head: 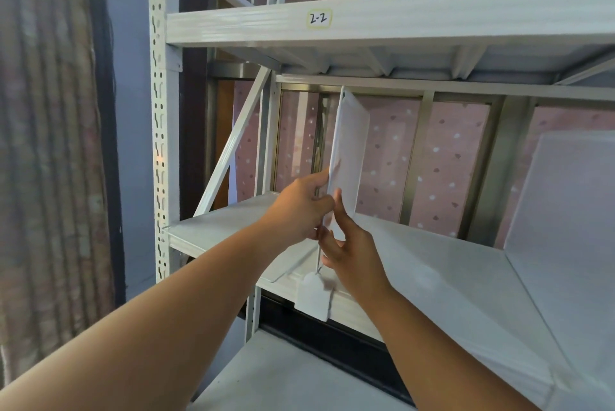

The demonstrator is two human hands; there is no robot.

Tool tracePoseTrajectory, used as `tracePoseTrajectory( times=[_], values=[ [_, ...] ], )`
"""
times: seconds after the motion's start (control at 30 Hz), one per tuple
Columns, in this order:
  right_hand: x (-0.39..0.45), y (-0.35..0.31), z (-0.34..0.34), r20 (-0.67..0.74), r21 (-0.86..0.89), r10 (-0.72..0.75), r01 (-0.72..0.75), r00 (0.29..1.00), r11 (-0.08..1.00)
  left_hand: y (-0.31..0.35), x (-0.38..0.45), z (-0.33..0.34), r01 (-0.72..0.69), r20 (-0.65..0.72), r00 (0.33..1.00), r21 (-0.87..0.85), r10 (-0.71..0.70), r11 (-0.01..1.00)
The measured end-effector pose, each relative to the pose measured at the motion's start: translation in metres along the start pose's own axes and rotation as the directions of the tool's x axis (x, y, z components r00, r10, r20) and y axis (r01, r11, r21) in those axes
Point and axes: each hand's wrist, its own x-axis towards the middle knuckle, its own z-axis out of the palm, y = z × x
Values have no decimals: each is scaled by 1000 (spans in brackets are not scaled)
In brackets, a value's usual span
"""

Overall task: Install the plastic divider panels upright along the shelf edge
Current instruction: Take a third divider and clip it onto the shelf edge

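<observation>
A translucent white plastic divider panel point(349, 151) stands upright on the middle shelf point(432, 264), running front to back. Its white clip foot point(312, 297) hangs over the shelf's front edge. My left hand point(299, 207) grips the panel's front edge from the left, thumb and fingers pinching it. My right hand point(349, 251) holds the same edge lower down from the right, fingers against the panel's face. A second translucent panel point(565, 244) stands upright at the far right of the same shelf.
The white metal rack has a perforated upright post point(159, 131) on the left and an upper shelf beam point(382, 21) labelled 2-2. A lower shelf point(283, 377) lies beneath. Pink patterned fabric hangs behind, and a curtain point(50, 144) hangs at the left.
</observation>
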Motion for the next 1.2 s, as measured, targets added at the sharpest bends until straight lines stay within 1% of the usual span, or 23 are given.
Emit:
tracePoseTrajectory(
  times=[0.07,0.17,0.33,0.6,0.87,0.97,1.07,1.1,1.17,1.2],
  values=[
    [-1,2,1,7,8,-17,17,1000,1000,-3,0,1,-27,-26,999,28,27,999],
    [-2,7,3,11,-26,-52,52,999,998,-9,-1,3,-69,-62,995,144,79,987],
    [-10,12,5,2,-15,-69,69,998,997,-20,-8,13,-101,-76,989,285,127,953],
    [-11,22,6,-7,-33,-37,37,999,999,-12,-16,13,-119,-53,988,314,142,942],
    [-17,17,3,79,-70,7,-1,997,998,-12,-28,19,-71,-74,992,369,106,927],
    [-15,16,1,115,-43,34,-29,993,999,-13,-30,18,-39,-85,994,340,72,939],
    [-13,24,-8,202,-45,79,-72,976,996,-18,-39,16,-5,-59,998,249,20,968],
    [-12,28,-13,209,-32,129,-125,969,992,-20,-43,17,1,-47,999,217,10,976],
    [-13,29,-21,214,88,259,-283,942,955,-24,-52,19,2,-29,1000,180,3,984],
    [-14,31,-22,215,78,280,-302,936,950,-27,-58,20,8,-31,1000,169,-3,986]
  ],
)
